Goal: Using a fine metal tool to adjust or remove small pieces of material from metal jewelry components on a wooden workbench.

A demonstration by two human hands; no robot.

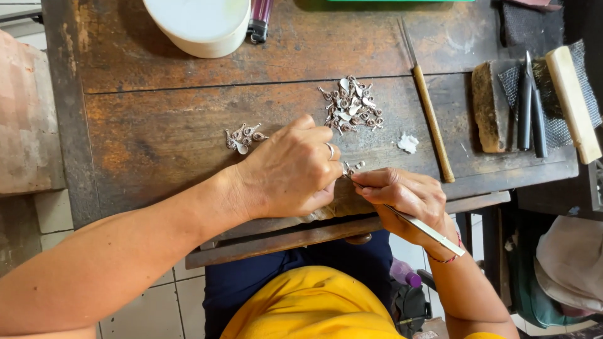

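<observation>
I have one view only, from the camera on the person's head, so nothing is shared with a second angle. It looks almost straight down and sits close over the worn, dark brown wooden bench [188, 125], whose far edge runs out at the top of the frame. My lower edge takes in the person's lap and both forearms reaching in from below. The left border catches pale floor tiles, the right border a dim cluttered space beside the bench.
</observation>
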